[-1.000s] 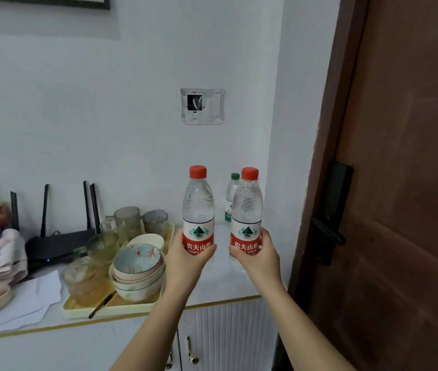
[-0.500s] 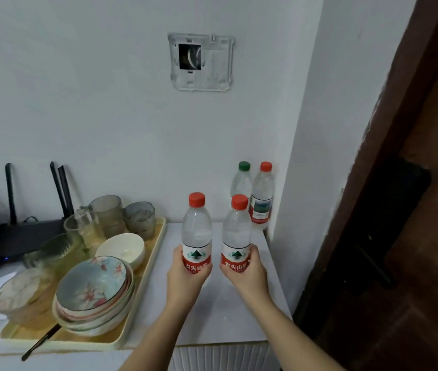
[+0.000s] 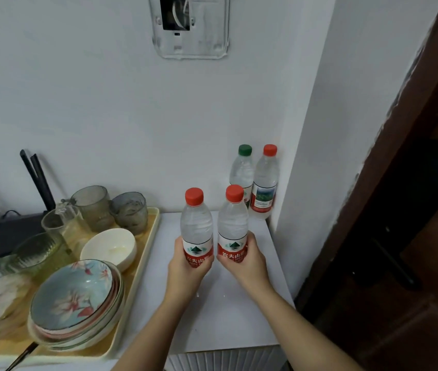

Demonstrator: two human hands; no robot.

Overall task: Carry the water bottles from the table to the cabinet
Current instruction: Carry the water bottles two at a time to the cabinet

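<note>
Two clear water bottles with red caps and red labels stand upright side by side over the white cabinet top [image 3: 239,317]. My left hand [image 3: 188,271] grips the left bottle [image 3: 196,226] around its label. My right hand [image 3: 244,266] grips the right bottle [image 3: 233,223] the same way. I cannot tell whether their bases touch the surface. Behind them, in the back right corner, stand a green-capped bottle [image 3: 242,170] and a red-capped bottle [image 3: 265,183].
A yellow tray [image 3: 143,269] at the left holds stacked patterned bowls [image 3: 76,303], a white bowl [image 3: 108,249] and several glass cups [image 3: 92,207]. A black router [image 3: 1,234] sits behind. A white wall corner and a brown door [image 3: 413,236] bound the right side.
My view has come closer and tilted down. Both hands have lowered the two bottles toward the cabinet top, in front of the two bottles in the corner.
</note>
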